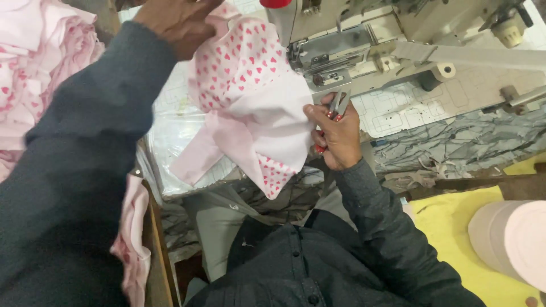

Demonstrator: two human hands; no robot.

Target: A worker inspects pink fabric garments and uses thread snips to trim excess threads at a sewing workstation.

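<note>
right hand (336,136) holds snips (336,111) upright (tips toward machine).

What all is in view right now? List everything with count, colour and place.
garment: one, pink and white with red hearts, centre, at the machine
sewing machine: one, grey-white, top right
snips: one, metal with red grips, in the right hand by the machine
table: one, white with line pattern, under the machine
fabric pile: one, pink with red hearts, top left
pink cloth: one, hanging at the table's left edge
roll: one, pale pink, bottom right
yellow sheet: one, bottom right, under the roll
left hand: on the garment, top
right hand: holds the snips, touches the garment
</note>
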